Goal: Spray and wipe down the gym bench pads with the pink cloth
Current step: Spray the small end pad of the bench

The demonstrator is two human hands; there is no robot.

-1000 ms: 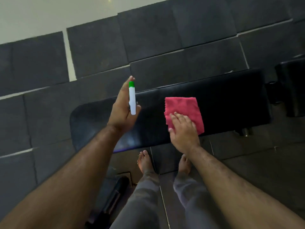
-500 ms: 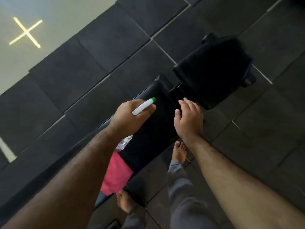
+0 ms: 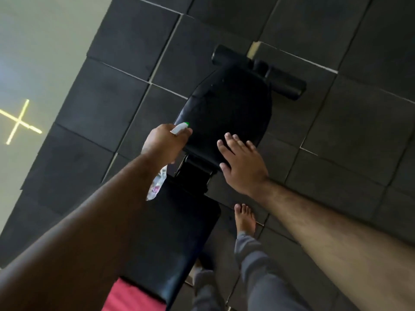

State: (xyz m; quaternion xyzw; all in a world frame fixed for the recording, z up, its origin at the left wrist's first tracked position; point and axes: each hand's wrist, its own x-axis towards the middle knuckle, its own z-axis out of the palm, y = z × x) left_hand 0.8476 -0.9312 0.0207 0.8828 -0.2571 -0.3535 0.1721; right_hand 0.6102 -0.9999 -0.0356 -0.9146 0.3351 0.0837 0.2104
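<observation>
My left hand [image 3: 165, 143] grips a spray bottle [image 3: 179, 127] with a white nozzle and green tip, aimed over the near edge of the black seat pad [image 3: 226, 108]. The bottle's patterned body [image 3: 156, 187] shows below my wrist. My right hand [image 3: 241, 163] is open, fingers spread, resting on the seat pad's near right corner. The long black back pad [image 3: 179, 232] runs toward me. The pink cloth [image 3: 132, 297] lies on it at the bottom edge of the view, partly hidden by my left forearm.
Black foam rollers [image 3: 258, 71] cross the far end of the bench. Dark rubber floor tiles [image 3: 359, 120] surround it, with pale floor [image 3: 33, 63] at the left. My bare foot [image 3: 244, 218] and grey trouser legs stand right of the bench.
My view and both hands have moved along the bench to the seat pad. My right hand has left the pink cloth, which stays behind on the back pad.
</observation>
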